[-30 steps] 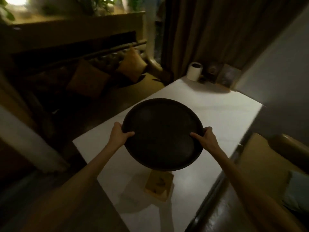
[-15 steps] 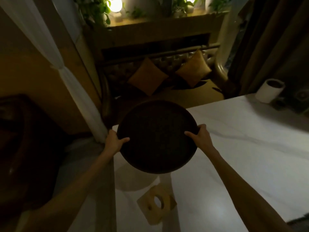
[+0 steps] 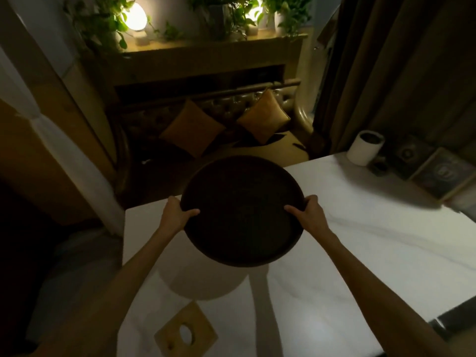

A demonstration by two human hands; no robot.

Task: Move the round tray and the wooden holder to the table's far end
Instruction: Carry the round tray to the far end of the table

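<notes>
Change from a second ago: the round tray (image 3: 240, 211) was carried in both hands as before, but the view had swung left, so the sofa (image 3: 206, 119) and the lit shelf (image 3: 206, 51) lay beyond the tray instead of the curtain (image 3: 386, 73).
Change in the holder: the wooden holder (image 3: 186, 331) lay just under the tray's near rim a second ago; now it sat well nearer the camera than the tray, its round hole in plain sight.
Left grip: the left hand (image 3: 175, 215) was closed on the tray's left rim, thumb over the top edge.
Right grip: the right hand (image 3: 309, 216) was closed on the tray's right rim, thumb on the inner face.
Tray: one, dark, lifted clear of the desk (image 3: 360, 240), tilted toward the camera, its shadow on the desk below it.
Holder: one, flat on the desk, near the desk's left edge.
Cushions: two on the sofa, beyond the tray.
Lamps: two glowing among the plants (image 3: 103, 21) on the shelf, above the sofa.
White roll: one (image 3: 364, 148), standing at the desk's far right, well apart from the tray.
Desk: pale, faintly veined, glossy.
Room: dim, warm light; curtain to the right of the sofa.
</notes>
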